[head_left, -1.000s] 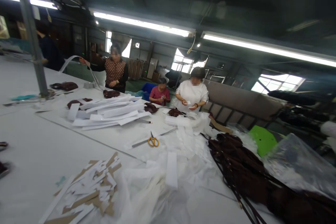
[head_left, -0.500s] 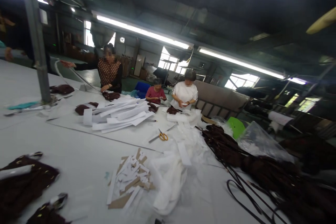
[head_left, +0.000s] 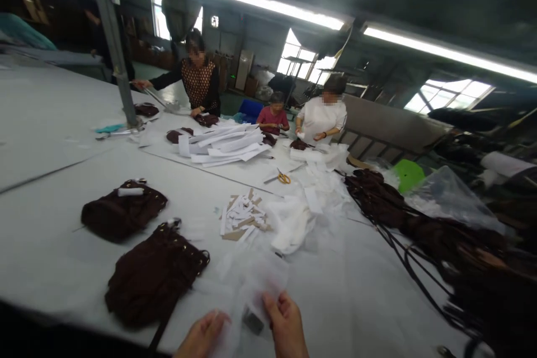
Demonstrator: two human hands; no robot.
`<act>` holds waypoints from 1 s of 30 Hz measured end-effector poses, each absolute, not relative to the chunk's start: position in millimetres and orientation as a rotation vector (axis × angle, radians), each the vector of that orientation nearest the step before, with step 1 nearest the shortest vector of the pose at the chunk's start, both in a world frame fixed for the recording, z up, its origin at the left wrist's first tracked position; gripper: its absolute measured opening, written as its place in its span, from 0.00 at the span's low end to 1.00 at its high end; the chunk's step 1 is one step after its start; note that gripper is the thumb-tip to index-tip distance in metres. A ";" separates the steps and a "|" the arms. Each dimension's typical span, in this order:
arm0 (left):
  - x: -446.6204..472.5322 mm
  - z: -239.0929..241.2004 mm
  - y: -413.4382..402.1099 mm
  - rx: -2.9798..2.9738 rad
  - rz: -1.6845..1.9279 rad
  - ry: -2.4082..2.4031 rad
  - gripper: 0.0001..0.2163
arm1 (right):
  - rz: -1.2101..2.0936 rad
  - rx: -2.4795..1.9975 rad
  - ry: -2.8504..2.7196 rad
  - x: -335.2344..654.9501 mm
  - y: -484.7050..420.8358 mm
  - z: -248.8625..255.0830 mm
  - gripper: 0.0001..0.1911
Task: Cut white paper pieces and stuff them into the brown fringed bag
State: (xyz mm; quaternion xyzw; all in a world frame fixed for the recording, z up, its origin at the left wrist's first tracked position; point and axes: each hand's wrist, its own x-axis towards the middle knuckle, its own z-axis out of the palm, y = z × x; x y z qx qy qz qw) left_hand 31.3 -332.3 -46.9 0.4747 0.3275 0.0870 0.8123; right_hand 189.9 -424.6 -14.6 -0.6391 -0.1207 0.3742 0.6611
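Note:
Low in the head view, my left hand (head_left: 205, 335) and my right hand (head_left: 286, 321) are closed on thin, translucent white sheet material (head_left: 265, 278). The right one pinches it between thumb and fingers; the left one's fingertips are partly veiled by it. Motion blurs the sheet, and I cannot tell whether it is one piece or two. A small dark grey block (head_left: 253, 321) lies between my hands. Left of them a dark brown drawstring bag (head_left: 151, 277) with metal eyelets lies on the white table (head_left: 331, 302). Behind it sits another brown bag (head_left: 121, 212) with a white roll on top.
Ahead lie paper and cardboard strips (head_left: 243, 215), crumpled white sheets (head_left: 291, 226) and orange-handled scissors (head_left: 283, 178). Long white strips (head_left: 230, 142) are stacked farther back. Brown bags with straps (head_left: 419, 224) heap up at right. A metal post (head_left: 111, 45) rises at left. Several people work across the table.
My view has tilted down and turned left. Both my hands have come into the picture with the white sheet material, and the two brown bags at left now show fully.

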 end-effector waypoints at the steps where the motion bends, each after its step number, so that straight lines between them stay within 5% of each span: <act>1: 27.4 -47.2 -333.6 0.887 0.218 0.706 0.23 | 0.874 -1.436 -0.258 185.4 -425.4 -11.1 0.25; 7: -8.3 -59.2 -301.3 0.673 0.335 0.774 0.18 | 0.891 -1.522 -0.261 166.7 -414.6 -38.9 0.27; 16: -151.0 -143.9 -123.5 1.009 0.701 1.585 0.16 | 0.917 -1.814 -0.431 149.5 -341.4 -105.8 0.23; 30: -189.4 -241.3 28.6 2.119 0.271 1.573 0.16 | 0.638 -2.295 -0.273 138.1 -205.3 -191.4 0.25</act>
